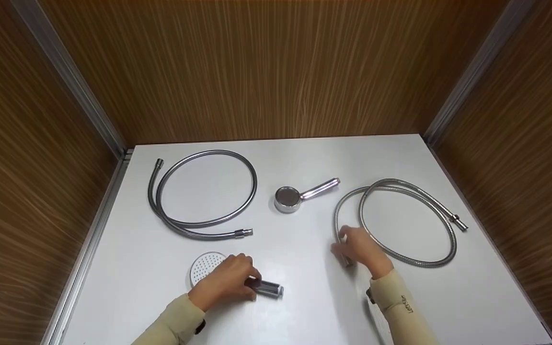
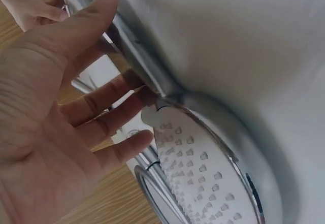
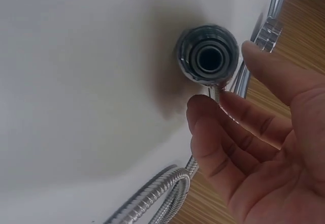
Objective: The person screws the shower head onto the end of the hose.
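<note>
My left hand (image 1: 228,277) grips the handle of a hand shower head (image 1: 205,266) whose round white nozzle face is turned upward. In the left wrist view, the thumb lies across one side of the chrome handle (image 2: 144,64) and the fingertips meet the other side. Over on the right, my right hand (image 1: 361,247) holds a silver metal shower hose (image 1: 431,263) near one end. That end's round connector (image 3: 223,33) faces the right wrist camera, with the thumb tip at its side and the curled fingers just below.
A second, smaller shower head (image 1: 287,199) lies in the middle of the white table (image 1: 300,254). To the left, a darker grey shower hose (image 1: 255,179) lies in a loop. Wood-grain panels (image 1: 276,72) rise at the back and both sides.
</note>
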Demonstrator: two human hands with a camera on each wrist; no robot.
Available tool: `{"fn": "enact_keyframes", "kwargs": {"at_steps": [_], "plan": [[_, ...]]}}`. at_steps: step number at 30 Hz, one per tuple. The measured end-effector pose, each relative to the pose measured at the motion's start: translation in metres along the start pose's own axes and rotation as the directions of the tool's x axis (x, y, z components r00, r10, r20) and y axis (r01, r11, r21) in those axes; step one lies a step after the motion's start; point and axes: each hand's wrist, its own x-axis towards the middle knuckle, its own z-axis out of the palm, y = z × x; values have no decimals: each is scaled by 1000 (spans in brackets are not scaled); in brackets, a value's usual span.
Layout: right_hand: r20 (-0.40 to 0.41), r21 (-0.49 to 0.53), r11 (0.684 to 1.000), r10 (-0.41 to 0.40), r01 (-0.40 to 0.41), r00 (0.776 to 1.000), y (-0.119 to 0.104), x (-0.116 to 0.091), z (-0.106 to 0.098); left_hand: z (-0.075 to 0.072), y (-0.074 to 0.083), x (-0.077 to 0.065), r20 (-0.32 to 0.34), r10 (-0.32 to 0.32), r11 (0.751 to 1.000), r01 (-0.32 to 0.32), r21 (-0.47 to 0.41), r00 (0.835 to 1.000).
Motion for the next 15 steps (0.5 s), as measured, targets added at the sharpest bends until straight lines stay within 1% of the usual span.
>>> {"fn": "enact_keyframes", "kwargs": {"at_steps": [4,6,10,15], "plan": [[-3,6,1000,12,-12,1000,1,-2,2,2,-1,-1,-25,37,999,-37,-2,999],[-10,-3,1000,12,-12,1000,1,-3,3,3,-1,-1,-27,42,999,-42,-5,999],[-12,-11,1000,22,-22,1000,2,-4,5,3,-1,-1,-8,22,999,-22,-24,1000],[-1,-2,998,58,-58,998,0,-5,5,2,-2,0,10,2,998,-1,-56,1000]]}}
